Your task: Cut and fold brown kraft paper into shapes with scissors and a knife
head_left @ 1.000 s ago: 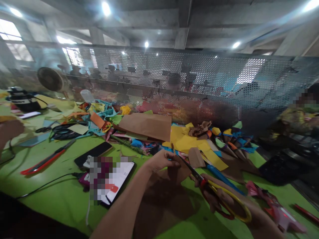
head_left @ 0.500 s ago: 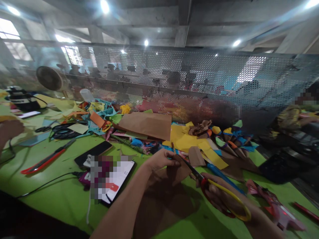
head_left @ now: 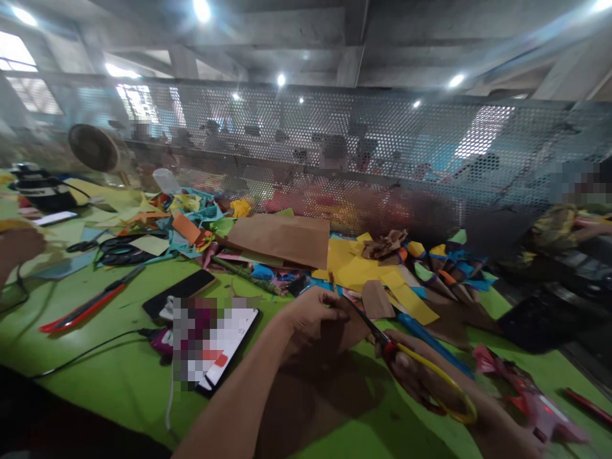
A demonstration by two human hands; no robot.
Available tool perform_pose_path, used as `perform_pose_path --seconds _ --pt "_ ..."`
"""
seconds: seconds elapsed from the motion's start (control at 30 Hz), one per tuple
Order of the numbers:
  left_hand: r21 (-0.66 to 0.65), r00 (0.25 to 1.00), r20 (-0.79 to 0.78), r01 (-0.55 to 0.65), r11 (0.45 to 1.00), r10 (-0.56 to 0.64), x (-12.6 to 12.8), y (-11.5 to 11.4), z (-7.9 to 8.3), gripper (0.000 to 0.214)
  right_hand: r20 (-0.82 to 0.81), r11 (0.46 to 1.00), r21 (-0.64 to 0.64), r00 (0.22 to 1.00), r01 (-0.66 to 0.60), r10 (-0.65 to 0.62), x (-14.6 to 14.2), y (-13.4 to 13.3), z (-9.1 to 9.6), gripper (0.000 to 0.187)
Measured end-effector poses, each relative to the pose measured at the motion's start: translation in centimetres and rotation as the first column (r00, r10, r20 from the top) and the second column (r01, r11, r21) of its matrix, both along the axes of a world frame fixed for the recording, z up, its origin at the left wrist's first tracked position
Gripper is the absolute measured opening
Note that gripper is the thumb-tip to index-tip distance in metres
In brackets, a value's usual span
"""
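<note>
My left hand [head_left: 315, 309] pinches the upper edge of a piece of brown paper [head_left: 320, 389], which hangs over the green table [head_left: 119, 376]. In my right hand [head_left: 406, 363] is a pair of scissors [head_left: 389, 347] with red and yellow handles. Its blades point up and left and lie at the paper's top edge, close to my left fingertips. A thin brown strip [head_left: 332, 280] stands up just above those fingertips. Behind the hands lie yellow paper [head_left: 351, 264] and a small brown paper piece [head_left: 377, 299].
A phone [head_left: 234, 338] and a dark phone [head_left: 179, 293] lie left of my arm, near a red cutter [head_left: 90, 309]. Paper scraps [head_left: 191, 220] and a large brown sheet [head_left: 282, 239] line the perforated metal screen [head_left: 287, 146]. Another person's hand [head_left: 21, 252] is at far left.
The scissors have shifted slightly at the paper's top edge, and their handles look closer together. A thin brown strip now sticks up above my left fingertips.
</note>
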State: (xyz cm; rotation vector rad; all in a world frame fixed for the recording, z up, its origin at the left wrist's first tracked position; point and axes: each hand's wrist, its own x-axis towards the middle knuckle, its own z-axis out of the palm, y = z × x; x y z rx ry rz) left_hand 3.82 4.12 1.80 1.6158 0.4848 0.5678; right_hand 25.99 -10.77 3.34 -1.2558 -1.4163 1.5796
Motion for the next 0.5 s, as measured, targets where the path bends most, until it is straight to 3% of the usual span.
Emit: perform_pose_path --seconds 0.13,0.23,0.33,0.43,0.5 --pt "-0.071 0.996 0.028 -0.086 0.994 0.088 0.2 0.1 0.0 0.030 0.033 0.988 0.069 0.990 0.134 -0.137 -0.2 0.5 -0.5 0.040" --pt "-0.169 0.954 0.111 -0.257 0.952 0.277 0.4 0.7 -0.5 0.040 0.232 0.932 0.227 0.914 0.282 -0.333 1.1 1.7 -0.6 0.036" --pt "-0.239 0.868 0.153 -0.431 0.870 0.472 0.5 1.3 -1.1 0.046 0.564 0.877 0.437 0.699 0.199 -0.440 2.6 2.8 -0.9 0.030" --pt "-0.259 0.807 0.141 -0.529 0.808 0.574 0.5 1.6 -1.3 0.046 0.724 0.885 0.464 0.566 0.024 -0.395 3.3 2.8 -1.3 0.038" --pt "-0.259 0.795 0.137 -0.548 0.796 0.591 0.6 1.6 -1.2 0.047 0.757 0.874 0.486 0.506 -0.010 -0.414 3.1 2.5 -1.3 0.036"
